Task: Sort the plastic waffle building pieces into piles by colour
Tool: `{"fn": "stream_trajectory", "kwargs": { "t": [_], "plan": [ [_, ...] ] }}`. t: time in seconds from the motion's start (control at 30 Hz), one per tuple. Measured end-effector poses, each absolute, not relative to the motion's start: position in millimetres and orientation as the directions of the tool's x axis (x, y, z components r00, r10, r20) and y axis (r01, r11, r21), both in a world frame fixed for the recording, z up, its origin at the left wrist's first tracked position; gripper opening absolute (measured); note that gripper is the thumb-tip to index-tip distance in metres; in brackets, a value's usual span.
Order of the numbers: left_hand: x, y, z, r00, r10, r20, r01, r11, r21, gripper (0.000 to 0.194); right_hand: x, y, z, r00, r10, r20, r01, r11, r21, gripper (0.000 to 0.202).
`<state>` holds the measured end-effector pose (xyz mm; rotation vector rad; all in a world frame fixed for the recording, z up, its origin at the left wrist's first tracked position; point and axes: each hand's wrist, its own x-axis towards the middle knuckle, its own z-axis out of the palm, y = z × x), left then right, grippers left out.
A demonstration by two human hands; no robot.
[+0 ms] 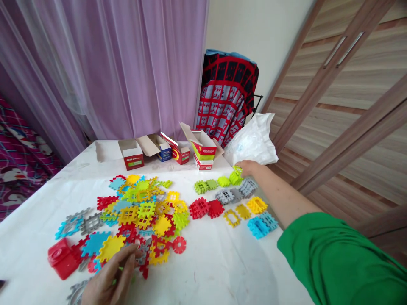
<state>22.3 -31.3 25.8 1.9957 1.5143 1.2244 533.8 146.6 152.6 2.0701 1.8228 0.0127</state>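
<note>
My right hand (246, 168) reaches to the far right of the table, its fingers closed on a light green piece (237, 170) above a green stack (235, 178). At the front of a mixed heap of plastic pieces (129, 214) is my left hand (116, 271); its fingers are bent, with a bit of green showing between them, too small to make out. Sorted by colour on the right lie red pieces (200, 207), grey pieces (225, 195), yellow pieces (257, 205) and blue pieces (258, 227).
Several open cardboard boxes (134, 162) line the table's back edge. A white plastic bag (252, 142) stands behind my right hand. A red container (63, 257) lies at the left front. Purple curtains (143, 67) hang behind, and a wooden wardrobe (337, 93) is on the right.
</note>
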Motion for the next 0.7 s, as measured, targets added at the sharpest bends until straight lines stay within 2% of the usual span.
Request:
{"fn": "stream_trajectory", "kwargs": {
  "t": [0.2, 0.5, 0.7],
  "plan": [
    [21.1, -29.8, 27.5, -0.047, 0.891, 0.451, 0.598, -0.336, 0.727, 0.041, 536.9, 151.4, 147.5, 0.153, 0.942, -0.297, 0.955, -0.064, 0.290, 0.060],
    [23.5, -28.7, 41.3, -0.009, 0.880, 0.475, 0.642, -0.359, 0.678, 0.036, 538.5, 151.0, 142.3, 0.158, 0.937, -0.312, 0.964, -0.078, 0.256, 0.068],
    [22.9, -29.0, 42.1, 0.007, 0.848, 0.530, 0.647, -0.408, 0.644, 0.036, 531.0, 154.1, 138.5, 0.118, 0.960, -0.254, 0.982, -0.076, 0.171, 0.059]
  ]
}}
